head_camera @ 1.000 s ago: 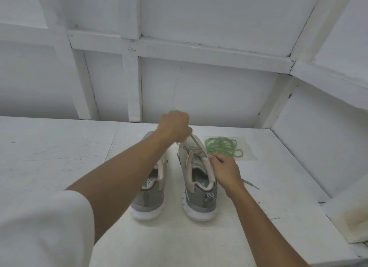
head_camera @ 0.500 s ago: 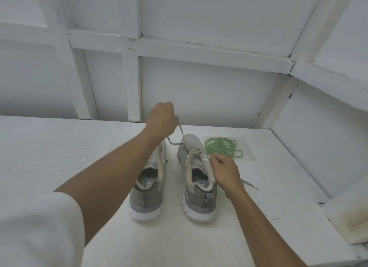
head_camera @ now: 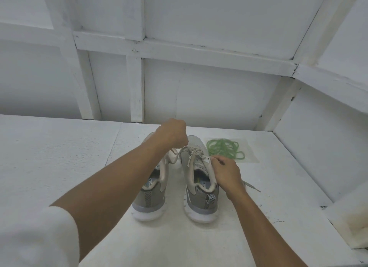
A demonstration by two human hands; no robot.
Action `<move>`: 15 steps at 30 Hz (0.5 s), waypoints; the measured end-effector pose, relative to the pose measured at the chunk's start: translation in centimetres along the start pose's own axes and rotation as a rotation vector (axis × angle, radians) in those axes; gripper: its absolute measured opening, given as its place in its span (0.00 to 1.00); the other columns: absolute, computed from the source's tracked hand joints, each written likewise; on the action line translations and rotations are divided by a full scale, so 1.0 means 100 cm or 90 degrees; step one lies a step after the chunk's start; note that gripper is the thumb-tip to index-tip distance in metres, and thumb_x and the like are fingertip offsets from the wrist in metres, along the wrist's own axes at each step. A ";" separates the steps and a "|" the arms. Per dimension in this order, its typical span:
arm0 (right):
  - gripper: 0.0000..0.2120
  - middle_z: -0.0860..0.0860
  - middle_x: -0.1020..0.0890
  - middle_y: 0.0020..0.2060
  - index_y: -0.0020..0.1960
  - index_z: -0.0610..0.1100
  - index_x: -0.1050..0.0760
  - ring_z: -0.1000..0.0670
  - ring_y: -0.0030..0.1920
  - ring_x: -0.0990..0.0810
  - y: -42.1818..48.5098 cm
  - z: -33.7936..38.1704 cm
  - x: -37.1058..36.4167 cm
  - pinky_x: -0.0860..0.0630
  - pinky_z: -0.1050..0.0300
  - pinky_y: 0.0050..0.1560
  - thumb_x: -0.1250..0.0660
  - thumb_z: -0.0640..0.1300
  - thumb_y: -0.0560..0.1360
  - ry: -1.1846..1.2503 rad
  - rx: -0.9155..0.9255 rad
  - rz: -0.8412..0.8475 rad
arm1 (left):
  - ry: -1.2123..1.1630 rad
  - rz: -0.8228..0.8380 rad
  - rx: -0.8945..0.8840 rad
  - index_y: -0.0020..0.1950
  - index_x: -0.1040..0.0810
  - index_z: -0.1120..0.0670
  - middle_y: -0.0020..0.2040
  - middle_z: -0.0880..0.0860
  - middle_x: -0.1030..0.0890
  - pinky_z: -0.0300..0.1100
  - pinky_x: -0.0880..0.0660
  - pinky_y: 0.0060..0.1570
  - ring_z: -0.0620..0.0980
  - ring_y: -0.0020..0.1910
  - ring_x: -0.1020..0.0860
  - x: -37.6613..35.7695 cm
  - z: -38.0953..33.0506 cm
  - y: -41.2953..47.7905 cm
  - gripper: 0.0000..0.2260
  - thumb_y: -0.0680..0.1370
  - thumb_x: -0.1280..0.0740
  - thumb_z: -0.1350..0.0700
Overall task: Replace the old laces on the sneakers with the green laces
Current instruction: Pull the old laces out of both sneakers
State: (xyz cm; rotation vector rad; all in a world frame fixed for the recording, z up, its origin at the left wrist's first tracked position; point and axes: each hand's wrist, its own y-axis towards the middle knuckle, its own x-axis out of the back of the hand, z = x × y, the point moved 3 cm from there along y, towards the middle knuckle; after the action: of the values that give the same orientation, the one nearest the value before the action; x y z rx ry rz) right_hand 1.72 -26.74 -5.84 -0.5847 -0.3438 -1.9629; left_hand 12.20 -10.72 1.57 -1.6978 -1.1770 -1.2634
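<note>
One broad white painted tabletop (head_camera: 59, 157) bears two grey mesh sneakers with white soles (head_camera: 151, 203), side by side, heels toward the person. The left hand (head_camera: 172, 135) hovers over the toes, fingers curled tight round the old beige lace (head_camera: 175, 157) of the right sneaker (head_camera: 201, 203). The right hand (head_camera: 227, 173) pinches that shoe's eyelet edge between thumb and fingertips. The coiled green laces (head_camera: 225, 148) lie just beside its toe, on the right, untouched.

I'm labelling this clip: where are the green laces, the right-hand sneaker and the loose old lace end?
green laces (head_camera: 223, 148), head view, middle of the coil
right-hand sneaker (head_camera: 197, 202), head view, grey heel
loose old lace end (head_camera: 251, 186), head view, flat tip
</note>
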 end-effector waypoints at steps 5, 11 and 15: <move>0.16 0.55 0.26 0.28 0.31 0.52 0.27 0.50 0.35 0.29 0.005 0.004 0.001 0.35 0.58 0.35 0.39 0.45 0.78 -0.005 0.016 0.039 | -0.147 0.000 0.000 0.55 0.21 0.59 0.53 0.58 0.20 0.44 0.23 0.47 0.57 0.49 0.20 -0.017 -0.018 -0.019 0.12 0.78 0.38 0.54; 0.07 0.52 0.16 0.42 0.46 0.47 0.18 0.52 0.42 0.18 0.016 0.018 0.012 0.23 0.63 0.33 0.35 0.45 0.76 -0.028 0.005 0.150 | -0.246 -0.033 0.059 0.64 0.26 0.54 0.61 0.60 0.26 0.46 0.29 0.55 0.59 0.59 0.26 -0.065 -0.024 -0.037 0.16 0.81 0.42 0.49; 0.11 0.55 0.18 0.50 0.55 0.48 0.19 0.56 0.49 0.21 0.028 0.036 0.014 0.26 0.61 0.49 0.34 0.46 0.75 -0.193 0.106 0.150 | -0.292 -0.092 0.068 0.63 0.25 0.55 0.58 0.59 0.23 0.50 0.27 0.56 0.59 0.57 0.25 -0.078 -0.021 -0.043 0.15 0.81 0.43 0.51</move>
State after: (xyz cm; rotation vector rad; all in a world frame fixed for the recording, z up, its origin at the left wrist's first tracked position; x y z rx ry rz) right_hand 4.65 -27.27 -2.09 -0.7793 -0.5930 -1.6035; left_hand 6.68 -13.10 -5.27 -1.9064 -1.6268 -0.8927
